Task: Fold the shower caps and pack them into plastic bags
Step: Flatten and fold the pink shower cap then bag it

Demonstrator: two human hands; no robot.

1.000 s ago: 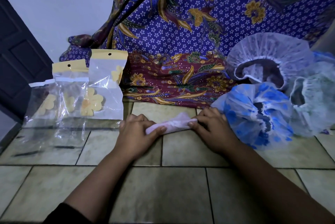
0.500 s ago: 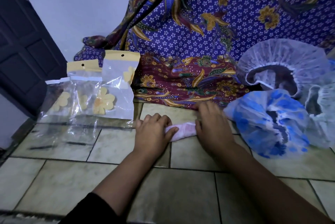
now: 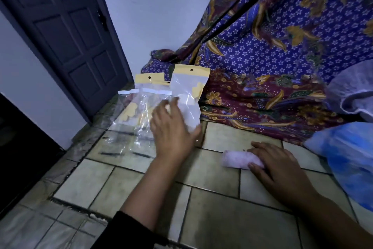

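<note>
The right hand point(image 3: 282, 170) presses the folded pink shower cap point(image 3: 239, 159) flat on the tiled floor point(image 3: 222, 218), near the batik cloth point(image 3: 262, 91). It looks light and springy, likely to unroll if freed. The left hand point(image 3: 171, 127), fingers spread, touches the slippery upright plastic bag point(image 3: 188, 89), best pinched at its stiff yellow header.

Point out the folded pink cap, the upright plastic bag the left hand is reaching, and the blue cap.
folded pink cap point(image 3: 238, 159): head view, bare left end of the roll.
upright plastic bag point(image 3: 186, 87): head view, clear front panel.
blue cap point(image 3: 349, 154): head view, crumpled top surface.
</note>
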